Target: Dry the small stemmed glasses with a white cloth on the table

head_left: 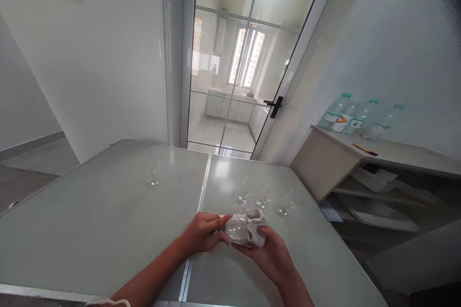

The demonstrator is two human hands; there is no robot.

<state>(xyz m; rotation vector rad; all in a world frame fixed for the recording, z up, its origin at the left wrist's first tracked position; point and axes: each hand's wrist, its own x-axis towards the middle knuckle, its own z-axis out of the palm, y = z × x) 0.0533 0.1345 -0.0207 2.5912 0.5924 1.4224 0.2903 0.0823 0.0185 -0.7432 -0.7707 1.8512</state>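
A clear glass (236, 229) lies sideways between my two hands above the table. My left hand (207, 232) is closed around its left end, fingers and thumb pinching it. At the glass's right end my right hand (268, 252) grips a white cloth (256, 228), which wraps over the rim. Part of the cloth seems tucked at the opening, but how far in is hidden. Just beyond the hands stand three clear stemmed glasses: one glass (243, 196), a second glass (262, 200) and a third glass (284, 208). Another stemmed glass (153, 180) stands apart on the left.
The grey table (108, 220) has a pale metal seam (205, 177) across it. To the right, a wooden shelf unit (320, 153) bears several plastic bottles (355, 122) and a yellow-and-red brush-like item (365, 149). A glass door (230, 120) is behind the table.
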